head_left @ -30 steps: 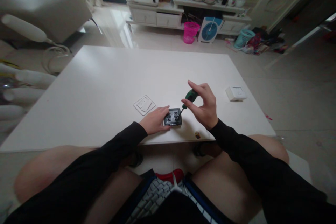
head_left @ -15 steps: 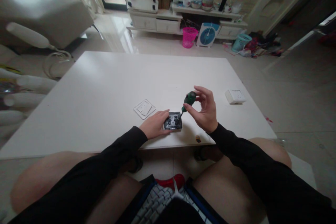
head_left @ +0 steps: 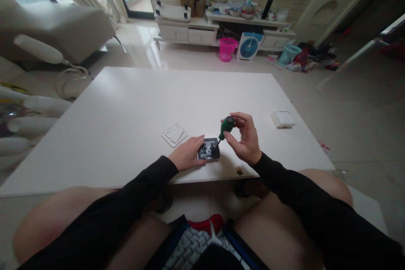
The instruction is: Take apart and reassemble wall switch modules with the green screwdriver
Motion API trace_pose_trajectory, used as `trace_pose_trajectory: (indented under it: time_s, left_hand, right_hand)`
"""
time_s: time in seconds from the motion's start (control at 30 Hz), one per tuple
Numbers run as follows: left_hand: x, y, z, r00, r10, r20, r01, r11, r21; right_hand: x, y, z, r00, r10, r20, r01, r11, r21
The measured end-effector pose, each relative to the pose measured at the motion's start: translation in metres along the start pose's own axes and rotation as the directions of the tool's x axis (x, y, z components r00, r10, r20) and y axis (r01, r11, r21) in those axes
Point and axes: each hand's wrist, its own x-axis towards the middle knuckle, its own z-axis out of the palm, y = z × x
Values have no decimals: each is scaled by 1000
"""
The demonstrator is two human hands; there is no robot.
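On the table near its front edge lies a black wall socket body (head_left: 209, 149), its inner side facing up. My left hand (head_left: 189, 153) grips it from the left, thumb along the near side and fingers on the far side. A screwdriver with a green handle (head_left: 226, 127) is held in my right hand (head_left: 245, 138) between thumb and fingers. Its shaft slants down to the left, with the tip at the right part of the socket body. Left of my left hand lies a thin white cover plate (head_left: 174, 135).
A white boxed socket (head_left: 283, 119) stands at the right of the white table (head_left: 142, 101). Near the front edge sits a small yellow and dark object (head_left: 239, 171). Beyond the table are a pink basket (head_left: 228, 49), a blue fan (head_left: 249, 46) and a low cabinet (head_left: 175, 32).
The screwdriver handle has turned slightly and become a little more upright, my right fingers shifting with it. The whole scene sits slightly lower in view.
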Motion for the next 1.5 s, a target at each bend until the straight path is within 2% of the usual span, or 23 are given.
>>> trace_pose_trajectory:
  time_s: [0.1,0.37,0.47,0.57,0.63,0.83,0.97,1.13,1.33,1.5]
  left_hand:
    - [0,1,-1,1000,-4,-1,4,1000,3]
    - [0,-2,1,1000,27,-15,-27,1000,-6]
    - [0,-3,2,1000,22,-13,-22,1000,7]
    - [0,-2,2,1000,4,-6,-4,1000,18]
    - [0,-1,1,1000,-1,-5,1,1000,18]
    - [0,-2,2,999,29,-31,-29,1000,2]
    - [0,-4,3,999,23,-34,-23,1000,5]
    - [0,-2,2,1000,10,-22,-10,1000,5]
    - [0,0,-1,1000,18,-7,-18,1000,-9]
    - [0,-1,1,1000,25,-18,-25,1000,-11]
  right_hand:
    - [-3,1,-1,999,24,49,-26,999,33]
    - [-2,7,1,999,37,10,-36,998,-60]
    - [-2,4,1,998,63,13,-63,998,6]
    - [-3,1,0,993,75,94,-86,990,116]
    - [-2,1,0,990,64,128,-81,988,131]
    - [0,5,3,993,114,39,-114,993,-24]
    - [-1,2,3,994,106,24,-107,994,29]
    - [-1,0,2,993,67,94,-74,994,82]
    - [1,4,5,995,91,35,-92,995,29]
    - [-2,1,3,995,47,86,-52,997,58]
